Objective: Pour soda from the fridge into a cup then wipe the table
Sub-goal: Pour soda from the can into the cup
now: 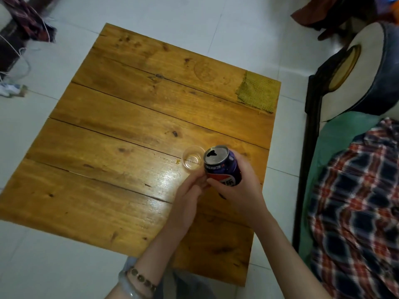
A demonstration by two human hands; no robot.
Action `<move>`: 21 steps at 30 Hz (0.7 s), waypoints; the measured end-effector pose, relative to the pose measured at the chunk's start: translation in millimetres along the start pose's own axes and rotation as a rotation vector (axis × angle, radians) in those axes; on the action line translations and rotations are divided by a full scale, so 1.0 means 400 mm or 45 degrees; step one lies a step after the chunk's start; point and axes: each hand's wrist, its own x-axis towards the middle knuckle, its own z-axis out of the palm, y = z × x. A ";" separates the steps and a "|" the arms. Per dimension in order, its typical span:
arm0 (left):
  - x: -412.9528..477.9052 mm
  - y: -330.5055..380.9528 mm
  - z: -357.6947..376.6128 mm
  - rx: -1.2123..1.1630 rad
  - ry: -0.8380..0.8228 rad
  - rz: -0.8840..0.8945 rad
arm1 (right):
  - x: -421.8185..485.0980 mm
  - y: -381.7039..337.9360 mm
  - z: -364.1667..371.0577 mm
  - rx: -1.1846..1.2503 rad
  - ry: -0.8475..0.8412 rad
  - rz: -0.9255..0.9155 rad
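— Pale floor tiles (151,14) surround a plank-topped wooden counter (112,130) in the head view. What sits on it?

— A small clear plastic cup (192,157) stands upright near the right side, with only a trace of pale liquid at its bottom. A green woven cloth (258,92) lies flat at the far right corner, well apart from the cup.

— And the soda?

— A purple soda can (222,166) with a red-and-white band, its silver top already opened, is tilted toward the cup and just beside its rim. The right hand (241,188) is wrapped around the can's body.

— The other hand?

— The left hand (187,197), beaded bracelets (138,279) on its wrist, has its fingertips at the cup's near side and the can's base; whether they grip the cup is unclear.
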 end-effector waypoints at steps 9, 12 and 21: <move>0.100 0.020 -0.075 0.039 -0.070 -0.313 | 0.065 0.039 0.044 -0.303 -0.099 -0.047; 0.123 0.033 -0.098 0.107 -0.139 -0.360 | 0.069 0.039 0.049 -0.337 -0.108 -0.051; 0.134 0.046 -0.123 0.122 -0.346 -0.593 | 0.058 0.037 0.043 -0.485 -0.149 0.065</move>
